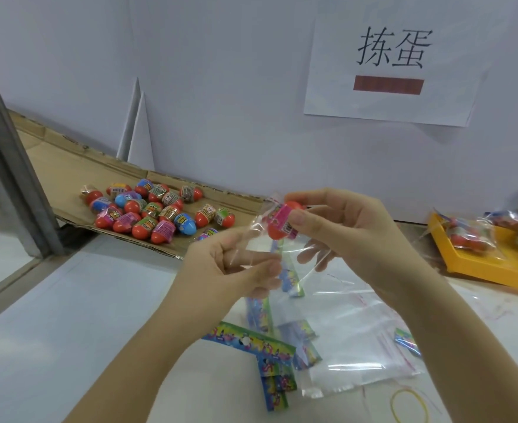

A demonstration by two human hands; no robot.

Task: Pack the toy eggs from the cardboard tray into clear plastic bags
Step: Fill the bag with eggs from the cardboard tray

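The right hand (340, 222) is pinching a red toy egg (280, 222) with a pink label at the mouth of a clear plastic bag (260, 239), while the left hand (230, 267) is gripping that bag's edge, so this egg looks only partly in. Well over a dozen eggs are lying on the cardboard tray (74, 181) toward the bench's far left edge. Filled bags are sitting in the yellow tray (480, 267) at the far right, with empty bags (358, 340) on the bench below the hands, so I'd judge much packing is remaining.

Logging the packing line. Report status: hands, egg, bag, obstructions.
Left hand pinching the bag open. Right hand holding an egg at its mouth. Many eggs left on the tray. Nothing in the way.
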